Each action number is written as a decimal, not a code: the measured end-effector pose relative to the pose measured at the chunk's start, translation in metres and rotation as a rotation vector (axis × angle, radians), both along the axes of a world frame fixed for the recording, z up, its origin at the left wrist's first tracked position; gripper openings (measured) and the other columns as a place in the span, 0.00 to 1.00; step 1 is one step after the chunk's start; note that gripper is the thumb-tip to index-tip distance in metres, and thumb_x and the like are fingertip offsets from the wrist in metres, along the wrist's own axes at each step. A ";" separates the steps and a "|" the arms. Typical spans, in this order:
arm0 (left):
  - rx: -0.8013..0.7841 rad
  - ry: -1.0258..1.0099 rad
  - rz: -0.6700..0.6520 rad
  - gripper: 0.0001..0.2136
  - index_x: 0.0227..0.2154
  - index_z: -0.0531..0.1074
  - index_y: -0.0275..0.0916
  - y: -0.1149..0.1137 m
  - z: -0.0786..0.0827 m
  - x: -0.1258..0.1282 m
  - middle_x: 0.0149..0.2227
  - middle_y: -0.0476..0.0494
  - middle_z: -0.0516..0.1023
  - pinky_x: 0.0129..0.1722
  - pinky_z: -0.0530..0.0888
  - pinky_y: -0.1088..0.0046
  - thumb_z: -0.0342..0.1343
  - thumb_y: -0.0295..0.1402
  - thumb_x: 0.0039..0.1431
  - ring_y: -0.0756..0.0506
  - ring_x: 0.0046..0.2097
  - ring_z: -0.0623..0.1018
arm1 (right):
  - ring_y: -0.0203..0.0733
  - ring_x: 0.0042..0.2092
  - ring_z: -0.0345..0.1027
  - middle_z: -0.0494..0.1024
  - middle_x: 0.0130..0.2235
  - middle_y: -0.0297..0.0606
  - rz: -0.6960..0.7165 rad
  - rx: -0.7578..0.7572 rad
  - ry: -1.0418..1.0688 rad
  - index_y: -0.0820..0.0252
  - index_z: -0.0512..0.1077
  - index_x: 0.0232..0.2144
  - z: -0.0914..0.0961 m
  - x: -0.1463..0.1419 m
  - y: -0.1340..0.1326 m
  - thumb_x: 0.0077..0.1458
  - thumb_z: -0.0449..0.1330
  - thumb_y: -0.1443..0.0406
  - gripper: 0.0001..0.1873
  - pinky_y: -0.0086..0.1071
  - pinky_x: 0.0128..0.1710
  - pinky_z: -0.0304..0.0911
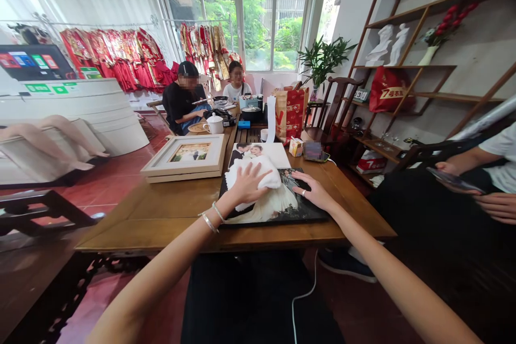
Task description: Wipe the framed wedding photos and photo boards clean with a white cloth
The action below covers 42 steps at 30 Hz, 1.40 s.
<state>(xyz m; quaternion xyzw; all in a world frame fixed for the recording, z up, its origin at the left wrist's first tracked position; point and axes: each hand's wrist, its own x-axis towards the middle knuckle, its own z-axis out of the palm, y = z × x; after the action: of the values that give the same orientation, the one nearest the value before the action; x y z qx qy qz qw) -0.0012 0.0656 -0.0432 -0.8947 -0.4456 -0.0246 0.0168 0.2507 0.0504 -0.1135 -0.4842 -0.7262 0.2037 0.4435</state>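
Observation:
A white cloth (pixel 258 171) lies bunched on a dark wedding photo panel (pixel 278 201) near the table's front edge. My left hand (pixel 249 183) rests on top of the cloth, palm down, its fingers spread. Flat on the panel's right side lies my right hand (pixel 312 191), fingers stretched out and apart, with nothing in it. A lighter photo panel (pixel 282 155) showing a couple sits just beyond, partly covered by the cloth. To the left is a framed wedding picture (pixel 189 153) in a pale wide frame, stacked on another frame.
The wooden table (pixel 161 220) also bears a white lidded mug (pixel 215 122), a red-and-brown paper bag (pixel 289 115), a small carton (pixel 295 147) and a phone (pixel 315 151) with a cable. Two people sit at the far end. Another person's hand (pixel 451 166) holds a phone at right.

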 end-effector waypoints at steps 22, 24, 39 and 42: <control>0.013 -0.029 -0.119 0.31 0.63 0.52 0.51 -0.062 -0.002 0.026 0.66 0.40 0.50 0.57 0.52 0.39 0.52 0.45 0.57 0.28 0.65 0.50 | 0.50 0.60 0.60 0.70 0.56 0.43 0.028 0.022 0.014 0.53 0.72 0.48 -0.004 0.003 0.003 0.50 0.60 0.56 0.22 0.51 0.62 0.50; 0.020 -0.005 -0.135 0.30 0.63 0.52 0.51 -0.039 -0.002 0.031 0.66 0.41 0.50 0.57 0.52 0.39 0.51 0.45 0.58 0.29 0.65 0.51 | 0.50 0.60 0.59 0.70 0.56 0.42 0.029 0.015 0.027 0.53 0.73 0.48 -0.006 0.004 0.005 0.50 0.60 0.56 0.22 0.51 0.62 0.49; 0.017 -0.081 -0.088 0.32 0.63 0.52 0.48 -0.066 -0.010 0.056 0.66 0.38 0.50 0.58 0.48 0.37 0.50 0.45 0.56 0.26 0.65 0.47 | 0.45 0.63 0.54 0.68 0.58 0.34 -0.020 -0.043 0.159 0.49 0.71 0.50 -0.014 0.005 0.014 0.55 0.53 0.58 0.20 0.46 0.64 0.47; 0.009 -0.119 -0.106 0.34 0.63 0.51 0.46 -0.101 -0.017 0.062 0.66 0.36 0.49 0.57 0.45 0.35 0.50 0.47 0.54 0.24 0.65 0.45 | 0.47 0.63 0.54 0.68 0.58 0.36 0.009 -0.067 0.155 0.50 0.72 0.49 -0.014 0.008 0.014 0.55 0.53 0.57 0.20 0.46 0.64 0.48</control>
<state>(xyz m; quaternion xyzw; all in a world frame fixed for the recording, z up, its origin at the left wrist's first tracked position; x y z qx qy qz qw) 0.0609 -0.0358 -0.0599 -0.9139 -0.3979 -0.0805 -0.0072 0.2583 0.0644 -0.1277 -0.4782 -0.6846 0.2666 0.4812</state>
